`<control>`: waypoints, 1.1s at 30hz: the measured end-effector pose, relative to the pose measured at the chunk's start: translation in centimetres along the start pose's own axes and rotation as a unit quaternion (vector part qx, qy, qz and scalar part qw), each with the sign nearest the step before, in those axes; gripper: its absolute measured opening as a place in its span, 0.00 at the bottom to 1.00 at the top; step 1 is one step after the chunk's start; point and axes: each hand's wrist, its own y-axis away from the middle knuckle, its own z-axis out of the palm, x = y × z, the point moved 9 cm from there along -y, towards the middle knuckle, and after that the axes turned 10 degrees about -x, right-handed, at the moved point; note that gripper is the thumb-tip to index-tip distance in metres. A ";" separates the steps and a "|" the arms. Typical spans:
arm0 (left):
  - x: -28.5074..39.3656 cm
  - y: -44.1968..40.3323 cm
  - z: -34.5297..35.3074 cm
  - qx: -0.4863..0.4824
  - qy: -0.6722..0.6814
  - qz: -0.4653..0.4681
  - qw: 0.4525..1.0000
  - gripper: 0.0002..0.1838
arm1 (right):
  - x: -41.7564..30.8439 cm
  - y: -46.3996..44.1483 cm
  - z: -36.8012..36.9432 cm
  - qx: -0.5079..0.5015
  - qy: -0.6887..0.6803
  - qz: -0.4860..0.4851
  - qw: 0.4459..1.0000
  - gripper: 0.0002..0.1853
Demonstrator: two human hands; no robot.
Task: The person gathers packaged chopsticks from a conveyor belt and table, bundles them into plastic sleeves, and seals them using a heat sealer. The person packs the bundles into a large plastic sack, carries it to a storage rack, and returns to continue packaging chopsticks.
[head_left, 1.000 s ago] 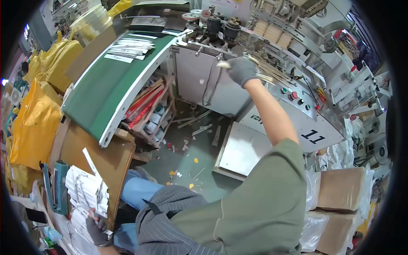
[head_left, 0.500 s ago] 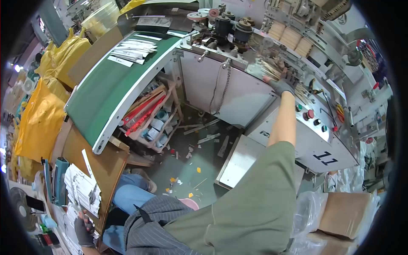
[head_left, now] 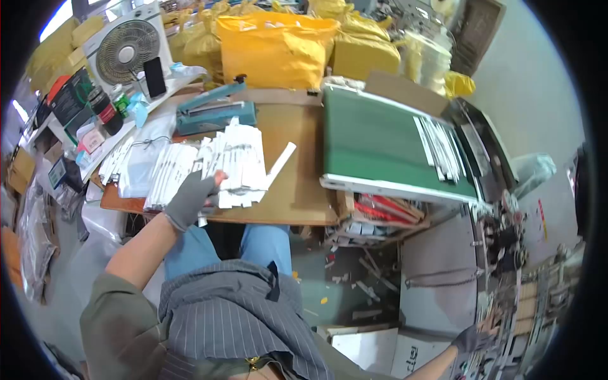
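My left hand [head_left: 190,201], in a grey fingerless glove, is at the near edge of a pile of white paper packets [head_left: 239,158] on the brown tabletop. Its fingers are curled around the edge of some packets; how many it grips is hidden. More white packets [head_left: 170,171] are fanned out left of the hand. Far to the lower right, my right hand [head_left: 472,339], gloved alike, reaches onto the machine [head_left: 437,253]. Its fingers are stretched out over thin wooden sticks [head_left: 487,313], partly hidden and small.
Right of the tabletop [head_left: 304,152] stands a green conveyor belt [head_left: 373,139] carrying white packets [head_left: 441,149]. A blue sealer-like device [head_left: 215,117] lies behind the pile. A fan [head_left: 126,54], a phone [head_left: 154,77] and a bottle [head_left: 106,111] stand left. Yellow bags [head_left: 275,50] line the back.
The view has swung left toward the tabletop. My left hand has shifted rightward along the packets to the right-hand pile. My right hand stays at the sticks on the machine.
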 end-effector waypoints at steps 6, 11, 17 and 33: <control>21.9 -14.5 0.2 -0.107 0.103 0.252 0.956 0.20 | -13.3 11.8 -1.6 -0.182 -0.373 -0.067 0.907 0.24; 34.1 -26.9 -5.7 0.052 0.044 0.142 0.988 0.36 | -25.4 19.9 -7.8 -0.390 -0.515 -0.077 0.759 0.23; 23.3 -24.7 -10.2 -0.166 -0.047 0.158 0.972 0.13 | -39.0 24.6 -16.7 -0.459 -0.605 -0.166 0.629 0.12; -0.7 1.7 -49.9 0.414 -0.707 0.021 0.574 0.10 | -57.9 29.1 -29.1 -0.389 -0.533 -0.502 0.560 0.13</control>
